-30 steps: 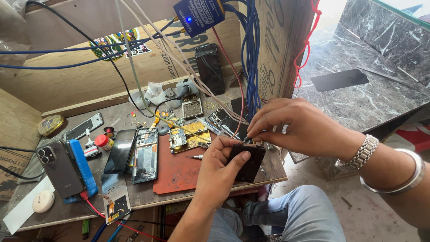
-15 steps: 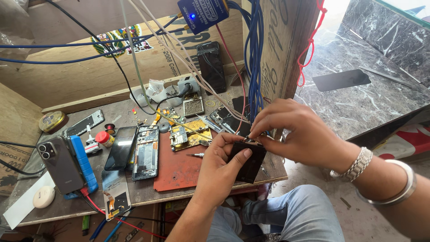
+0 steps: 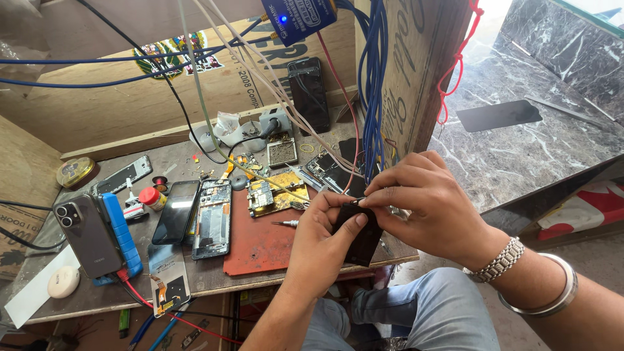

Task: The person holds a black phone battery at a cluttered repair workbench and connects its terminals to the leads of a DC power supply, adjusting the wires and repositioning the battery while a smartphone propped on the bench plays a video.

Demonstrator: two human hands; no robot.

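My left hand (image 3: 322,244) grips a small black phone part (image 3: 359,235) from below, thumb pressed on its face. My right hand (image 3: 426,205) comes in from the right and pinches the part's top edge with its fingertips; a metal bracelet and a bangle circle that wrist. Both hands hover at the front right edge of a cluttered wooden workbench (image 3: 78,305). Just left of them lies a red work mat (image 3: 260,244) with a small screwdriver (image 3: 286,223) and a gold circuit board (image 3: 276,193) on it.
An opened phone frame (image 3: 213,218) and a dark phone (image 3: 175,211) lie mid-bench; a grey phone (image 3: 88,235) leans on a blue case at the left. Blue and white cables (image 3: 374,78) hang from above. A plywood wall stands behind, a marble floor to the right.
Both hands have stayed on the black part, shifting only slightly; the right fingertips have closed in on its top edge. The view has tilted a little.
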